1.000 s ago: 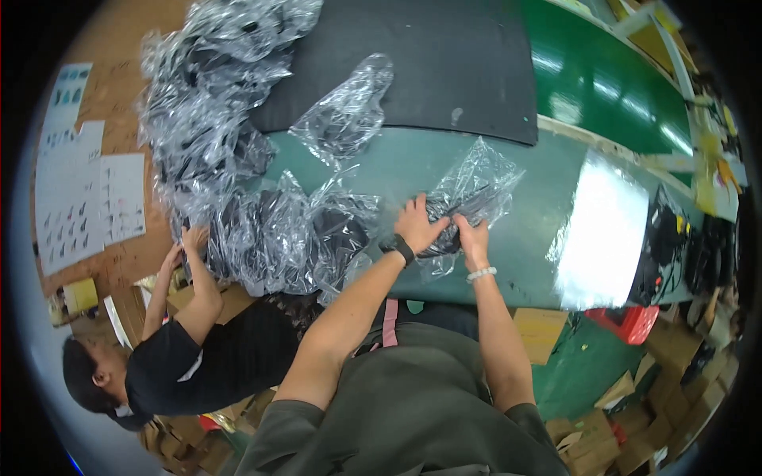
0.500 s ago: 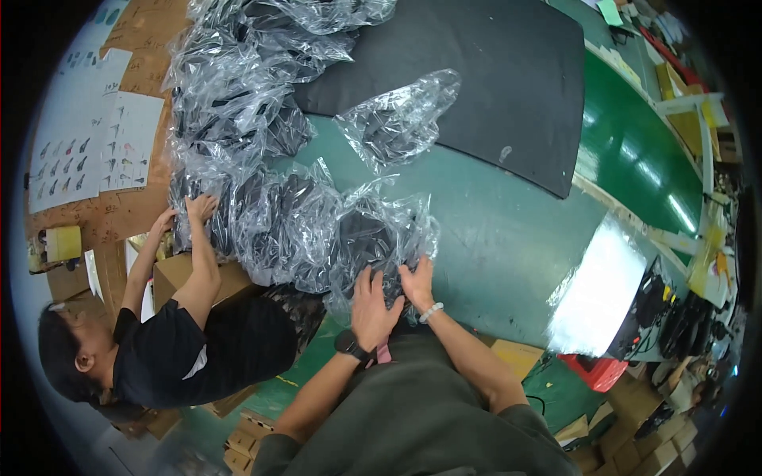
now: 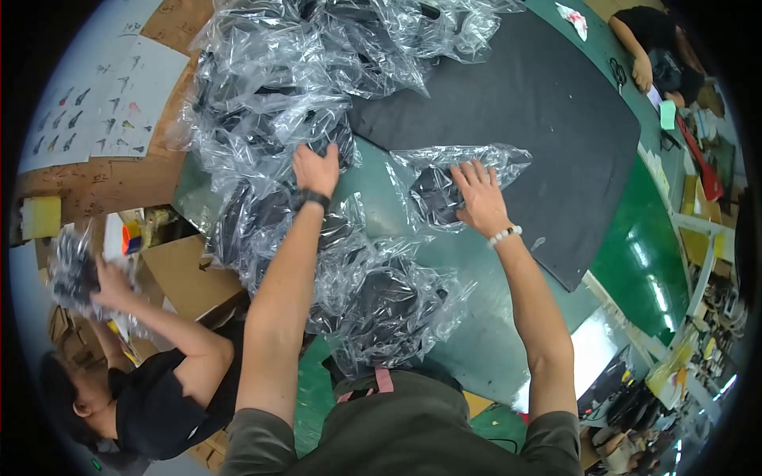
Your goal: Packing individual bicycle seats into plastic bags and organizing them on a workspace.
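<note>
My left hand (image 3: 316,170) rests on a heap of dark items in clear plastic bags (image 3: 278,111), thumb apart from the fingers and some fingertips hidden. At the right, my right hand (image 3: 482,202) lies with stretched fingers on a single bagged dark item (image 3: 436,190). This bag overlaps the edge of a black mat (image 3: 532,119). More bagged dark items (image 3: 389,297) lie nearest my body on the green table (image 3: 468,278).
At the left a co-worker's hand (image 3: 115,285) holds a bagged dark item (image 3: 75,270) beside a cardboard box (image 3: 190,278). Paper sheets with small drawings (image 3: 95,111) lie on a brown board. Another person (image 3: 655,47) is at the far right, near scissors (image 3: 617,73).
Both my hands have moved forward from the near bags, the left onto the heap, the right onto the single bag. The co-worker has lifted a bagged item away from the table.
</note>
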A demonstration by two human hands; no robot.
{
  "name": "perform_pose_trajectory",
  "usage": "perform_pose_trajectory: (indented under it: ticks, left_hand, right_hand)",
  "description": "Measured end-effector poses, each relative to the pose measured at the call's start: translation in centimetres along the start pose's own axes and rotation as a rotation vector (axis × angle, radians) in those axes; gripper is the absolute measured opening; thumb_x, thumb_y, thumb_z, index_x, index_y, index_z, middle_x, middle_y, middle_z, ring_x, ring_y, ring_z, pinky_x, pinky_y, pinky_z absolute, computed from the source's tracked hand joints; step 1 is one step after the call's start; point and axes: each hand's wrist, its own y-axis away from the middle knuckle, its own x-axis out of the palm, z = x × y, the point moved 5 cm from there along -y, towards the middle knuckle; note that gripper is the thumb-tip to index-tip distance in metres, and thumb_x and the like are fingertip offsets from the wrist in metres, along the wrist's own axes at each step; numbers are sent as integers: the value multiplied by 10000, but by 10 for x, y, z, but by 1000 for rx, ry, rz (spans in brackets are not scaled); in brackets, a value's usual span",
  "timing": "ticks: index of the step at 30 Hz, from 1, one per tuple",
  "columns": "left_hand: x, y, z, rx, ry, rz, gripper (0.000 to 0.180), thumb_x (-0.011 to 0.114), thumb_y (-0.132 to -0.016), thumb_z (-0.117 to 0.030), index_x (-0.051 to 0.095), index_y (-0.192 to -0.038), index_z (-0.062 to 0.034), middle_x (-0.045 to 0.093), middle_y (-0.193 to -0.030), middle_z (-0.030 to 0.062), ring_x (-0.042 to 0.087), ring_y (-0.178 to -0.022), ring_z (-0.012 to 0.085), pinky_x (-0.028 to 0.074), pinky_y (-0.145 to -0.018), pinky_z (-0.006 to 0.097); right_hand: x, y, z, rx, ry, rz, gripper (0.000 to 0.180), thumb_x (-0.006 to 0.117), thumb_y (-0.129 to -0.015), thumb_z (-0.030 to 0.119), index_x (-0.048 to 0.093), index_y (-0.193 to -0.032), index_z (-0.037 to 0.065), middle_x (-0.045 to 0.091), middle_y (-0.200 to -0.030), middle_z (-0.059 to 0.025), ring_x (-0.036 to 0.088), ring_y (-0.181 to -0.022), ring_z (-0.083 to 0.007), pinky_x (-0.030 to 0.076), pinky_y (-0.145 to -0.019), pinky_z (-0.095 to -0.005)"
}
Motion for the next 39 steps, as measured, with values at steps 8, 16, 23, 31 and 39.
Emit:
perform_pose_trajectory:
  ticks: [8,16,23,31,39]
  left_hand:
    - [47,1,11,-249,318,84,702,743,-655,-381,534,-1080,138,638,-1050,298,630,-972,402,486,-885,415]
    - [-53,159,-122,-622,1127,1203,204,526,-909,-254,609,-1000,-92,656,-990,29,643,-838,149,524,-719,315]
    - [-4,250,-127,-858,1383,1693,407,408,-1020,-330,556,-1272,-46,638,-1193,100,630,-1027,196,500,-927,368]
    - [46,263,-97,-827,989,952,740,585,-893,-540,358,-1420,-72,346,-1460,163,294,-1354,361,226,-1096,570]
    - [88,279,-111,-753,993,971,491,645,-889,-413,569,-1172,-19,654,-1078,81,629,-993,216,489,-894,431]
  right_hand:
    - [33,48,-17,339,-218,-32,876,834,-611,260,427,-1359,58,498,-1299,-124,452,-1221,-330,336,-1035,-477]
    - [-140,86,-1,126,-453,-379,940,847,-594,259,398,-1392,44,478,-1322,-159,416,-1248,-381,280,-1103,-508]
    - [-85,98,-32,-68,-543,115,571,798,-644,523,672,-853,7,535,-574,-178,586,-595,-364,456,-569,-422]
    - [17,52,-77,159,-531,171,711,813,-628,509,658,-1098,-2,537,-1245,-216,574,-1053,-428,460,-940,-474]
    - [40,76,-81,345,-647,308,869,765,-674,545,542,-1217,-96,594,-1207,-274,561,-1149,-392,437,-978,-431]
